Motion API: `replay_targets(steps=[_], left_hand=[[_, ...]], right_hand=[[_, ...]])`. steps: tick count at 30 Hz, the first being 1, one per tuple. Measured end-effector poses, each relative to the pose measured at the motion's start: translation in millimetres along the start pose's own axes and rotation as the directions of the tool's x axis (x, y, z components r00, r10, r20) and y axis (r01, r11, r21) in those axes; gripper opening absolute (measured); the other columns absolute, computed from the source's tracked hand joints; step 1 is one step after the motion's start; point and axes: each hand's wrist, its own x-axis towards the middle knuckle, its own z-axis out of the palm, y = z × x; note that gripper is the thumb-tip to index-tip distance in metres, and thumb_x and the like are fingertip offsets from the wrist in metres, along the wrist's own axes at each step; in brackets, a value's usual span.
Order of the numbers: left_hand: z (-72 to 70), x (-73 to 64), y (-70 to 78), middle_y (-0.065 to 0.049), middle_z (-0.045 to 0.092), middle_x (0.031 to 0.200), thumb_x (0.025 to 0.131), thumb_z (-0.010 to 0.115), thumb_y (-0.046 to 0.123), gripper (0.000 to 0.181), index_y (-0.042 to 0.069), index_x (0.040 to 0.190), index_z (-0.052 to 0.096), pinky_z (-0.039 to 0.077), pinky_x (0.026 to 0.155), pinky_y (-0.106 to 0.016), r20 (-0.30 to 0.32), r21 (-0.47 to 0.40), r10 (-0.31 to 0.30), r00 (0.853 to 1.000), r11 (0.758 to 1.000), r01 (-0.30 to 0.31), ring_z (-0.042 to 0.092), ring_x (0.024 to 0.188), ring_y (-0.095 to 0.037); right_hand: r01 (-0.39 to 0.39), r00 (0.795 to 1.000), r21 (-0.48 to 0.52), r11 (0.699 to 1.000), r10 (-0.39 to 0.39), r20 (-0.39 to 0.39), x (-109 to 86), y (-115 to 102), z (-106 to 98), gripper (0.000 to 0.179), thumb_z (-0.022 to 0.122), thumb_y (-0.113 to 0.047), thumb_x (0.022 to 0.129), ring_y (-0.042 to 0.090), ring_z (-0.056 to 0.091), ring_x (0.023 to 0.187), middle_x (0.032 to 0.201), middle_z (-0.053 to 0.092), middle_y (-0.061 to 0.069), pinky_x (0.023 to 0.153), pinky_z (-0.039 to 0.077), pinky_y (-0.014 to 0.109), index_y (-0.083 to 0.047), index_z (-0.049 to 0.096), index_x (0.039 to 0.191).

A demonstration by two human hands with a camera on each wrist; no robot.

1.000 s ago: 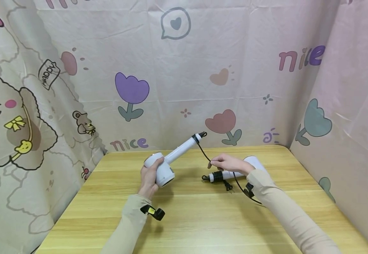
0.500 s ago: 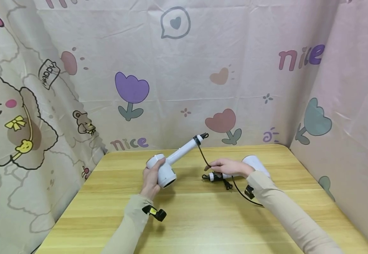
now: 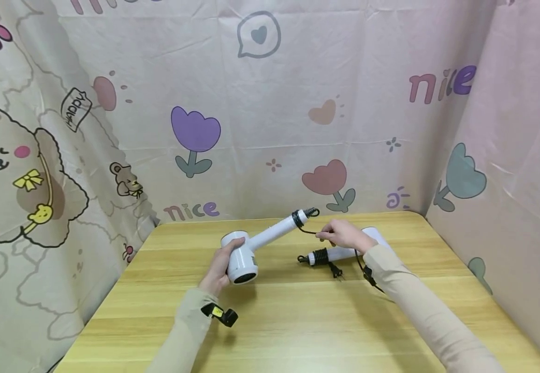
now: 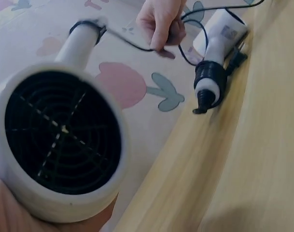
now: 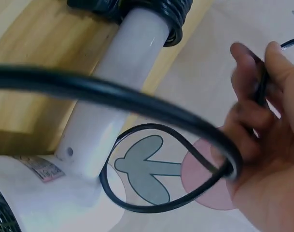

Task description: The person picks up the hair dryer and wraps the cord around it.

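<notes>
My left hand grips the barrel of a white hair dryer above the table, its handle slanting up to the right. In the left wrist view the dryer's round black grille faces the camera. Some black cord is wound around the handle's end. My right hand pinches the stretched part of that cord, and a loop of cord hangs by the palm in the right wrist view. Under the right hand lies a second white hair dryer, its own cord coiled around the handle.
The wooden table bears the second dryer, whose black plug lies beside its handle. Printed curtains stand at the back and both sides. Loose cord trails below the right forearm.
The left hand has turned the held dryer, so its handle end is lower and further right. The right hand dipped toward the second dryer, then rose and moved right with the cord.
</notes>
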Motion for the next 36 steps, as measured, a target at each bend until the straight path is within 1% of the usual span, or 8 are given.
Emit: replay_targets(steps=[4, 7, 9, 15, 21, 28, 32, 36], left_hand=[[-7.1, 1.2, 0.5, -0.003, 0.069, 0.083, 0.089, 0.067, 0.032, 0.047, 0.001, 0.120, 0.050, 0.059, 0.067, -0.035, 0.051, 0.047, 0.007, 0.999, 0.999, -0.010, 0.069, 0.072, -0.019], [-10.2, 2.6, 1.0, -0.003, 0.069, 0.086, 0.087, 0.069, 0.031, 0.051, 0.002, 0.123, 0.048, 0.060, 0.068, -0.037, 0.071, 0.093, 0.030, 0.997, 0.995, -0.036, 0.069, 0.074, -0.019], [-11.6, 3.2, 0.5, -0.004, 0.068, 0.089, 0.086, 0.071, 0.030, 0.053, 0.004, 0.126, 0.047, 0.060, 0.068, -0.039, 0.081, 0.138, 0.044, 0.996, 0.989, -0.055, 0.069, 0.074, -0.021], [-14.8, 4.3, -2.7, -0.008, 0.064, 0.100, 0.084, 0.074, 0.027, 0.061, 0.006, 0.132, 0.043, 0.060, 0.069, -0.042, 0.073, 0.249, 0.075, 0.995, 0.964, -0.091, 0.068, 0.076, -0.021], [-15.2, 2.0, -1.6, -0.016, 0.058, 0.113, 0.084, 0.075, 0.026, 0.066, 0.004, 0.135, 0.039, 0.060, 0.071, -0.041, 0.080, 0.332, 0.127, 0.989, 0.932, -0.146, 0.066, 0.081, -0.020], [-15.2, 2.0, -3.4, -0.019, 0.058, 0.117, 0.082, 0.077, 0.027, 0.069, 0.002, 0.135, 0.040, 0.060, 0.074, -0.040, 0.100, 0.388, 0.132, 0.986, 0.908, -0.161, 0.066, 0.085, -0.021], [-14.6, 2.9, -4.7, -0.021, 0.056, 0.119, 0.082, 0.078, 0.027, 0.071, 0.002, 0.135, 0.039, 0.060, 0.072, -0.040, 0.087, 0.418, 0.148, 0.985, 0.892, -0.172, 0.065, 0.086, -0.023], [-13.3, 3.5, -3.3, -0.022, 0.054, 0.122, 0.078, 0.081, 0.027, 0.076, 0.002, 0.136, 0.039, 0.060, 0.074, -0.039, 0.074, 0.448, 0.202, 0.977, 0.868, -0.213, 0.063, 0.092, -0.025]], right_hand=[[-0.088, 0.994, -0.059, 0.994, 0.084, -0.071, 0.0, 3.4, -3.8, 0.043, 0.059, -0.047, 0.095, 0.010, 0.042, 0.049, 0.056, 0.057, -0.003, 0.049, 0.039, 0.026, -0.018, 0.070, 0.065], [-0.132, 0.985, -0.119, 0.984, 0.117, -0.129, 1.0, 3.8, -6.8, 0.043, 0.061, -0.049, 0.093, 0.010, 0.041, 0.049, 0.059, 0.060, -0.007, 0.047, 0.036, 0.026, -0.021, 0.067, 0.061], [-0.137, 0.979, -0.162, 0.977, 0.109, -0.170, 1.9, 2.7, -8.6, 0.043, 0.062, -0.049, 0.093, 0.010, 0.039, 0.048, 0.058, 0.058, -0.009, 0.046, 0.033, 0.026, -0.022, 0.066, 0.059], [-0.122, 0.957, -0.229, 0.966, 0.054, -0.284, 5.3, -6.4, -8.9, 0.050, 0.066, -0.055, 0.087, 0.009, 0.032, 0.046, 0.048, 0.036, -0.009, 0.043, 0.025, 0.025, -0.022, 0.053, 0.051], [-0.084, 0.937, -0.229, 0.970, -0.002, -0.349, 8.3, -12.3, -2.2, 0.042, 0.067, -0.055, 0.086, 0.009, 0.034, 0.043, 0.047, 0.043, -0.009, 0.041, 0.023, 0.025, -0.026, 0.061, 0.056], [-0.060, 0.924, -0.231, 0.971, -0.034, -0.382, 7.0, -13.0, 0.8, 0.039, 0.067, -0.055, 0.086, 0.009, 0.034, 0.043, 0.049, 0.048, -0.007, 0.040, 0.021, 0.024, -0.025, 0.066, 0.061], [-0.049, 0.914, -0.248, 0.968, -0.057, -0.403, 5.3, -16.8, -1.5, 0.027, 0.070, -0.048, 0.087, 0.009, 0.045, 0.047, 0.066, 0.067, -0.005, 0.038, 0.029, 0.024, -0.023, 0.078, 0.080], [0.004, 0.904, -0.259, 0.966, -0.114, -0.413, 5.6, -25.1, -5.5, 0.021, 0.071, -0.040, 0.088, 0.009, 0.060, 0.058, 0.083, 0.075, -0.002, 0.043, 0.040, 0.024, -0.021, 0.079, 0.094]])
